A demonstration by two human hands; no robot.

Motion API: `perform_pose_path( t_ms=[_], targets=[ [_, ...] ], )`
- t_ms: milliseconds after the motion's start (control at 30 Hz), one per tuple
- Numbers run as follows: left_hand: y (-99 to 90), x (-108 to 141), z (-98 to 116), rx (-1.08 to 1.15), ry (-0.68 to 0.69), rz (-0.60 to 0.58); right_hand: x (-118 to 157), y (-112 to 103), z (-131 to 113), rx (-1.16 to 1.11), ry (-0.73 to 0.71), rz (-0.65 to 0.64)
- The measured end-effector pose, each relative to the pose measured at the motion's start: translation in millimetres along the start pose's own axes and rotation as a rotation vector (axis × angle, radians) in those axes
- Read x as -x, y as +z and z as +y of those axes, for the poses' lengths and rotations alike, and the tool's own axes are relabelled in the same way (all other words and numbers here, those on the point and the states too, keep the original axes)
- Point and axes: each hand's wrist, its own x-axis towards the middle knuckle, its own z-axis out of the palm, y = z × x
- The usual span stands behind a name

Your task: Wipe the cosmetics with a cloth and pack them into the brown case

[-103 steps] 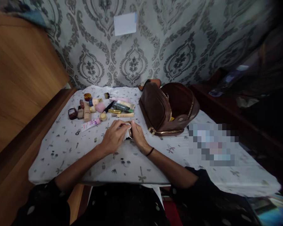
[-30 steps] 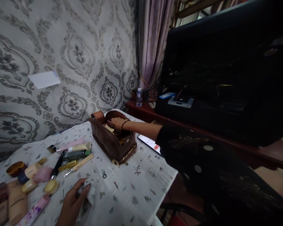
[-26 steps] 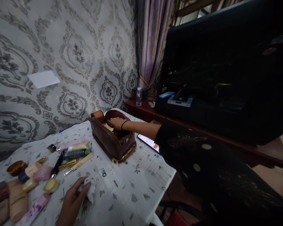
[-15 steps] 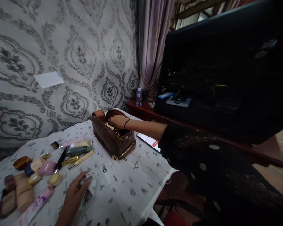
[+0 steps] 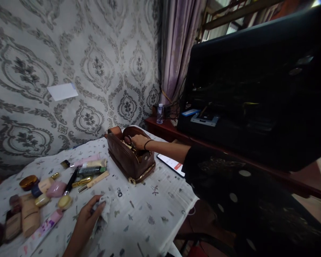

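A brown cosmetic bag stands unzipped on the cloth-covered table, with gold-coloured items inside. My right hand reaches into its opening from the right, a dark hair tie on the wrist. Its fingers are closed by a small dark rounded item whose kind I cannot make out; the fingertips are partly hidden. Lower down, my left hand pinches a crumpled white wipe just above the cloth. Left of it lie a pink-and-white tube, a round yellow-lidded jar and a black pen-like tube.
More makeup, including a green tube and foundation bottles, covers the table's left side. A phone lies right of the bag. Behind are a water bottle and a large black screen-like panel. The patterned wall borders the table.
My right hand has lifted slightly within the bag, and a dark rounded item now shows by its fingers. My left hand stays with the wipe. The view has shifted slightly.
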Motion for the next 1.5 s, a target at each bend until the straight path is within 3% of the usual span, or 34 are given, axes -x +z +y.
perform_pose_path(
  t_ms=[333,700,967,1233,1500],
  targets=[
    [0.3,0.2,3.3,-0.026,-0.017,0.019,11.7,7.7,0.9,-0.004,-0.072,0.066],
    [5.5,6.1,22.2,0.016,-0.021,0.059,23.8,0.2,-10.4,0.038,-0.046,0.005],
    [3.6,4.6,14.5,-0.017,0.001,0.039,20.4,0.1,-13.8,0.028,-0.004,-0.072],
    [2.2,4.9,19.1,-0.053,0.021,0.034,15.2,2.2,-9.5,-0.024,0.003,-0.105],
    [3.3,4.4,9.0,-0.043,0.032,0.040,18.1,2.5,-10.2,-0.019,0.003,-0.100]
  ],
)
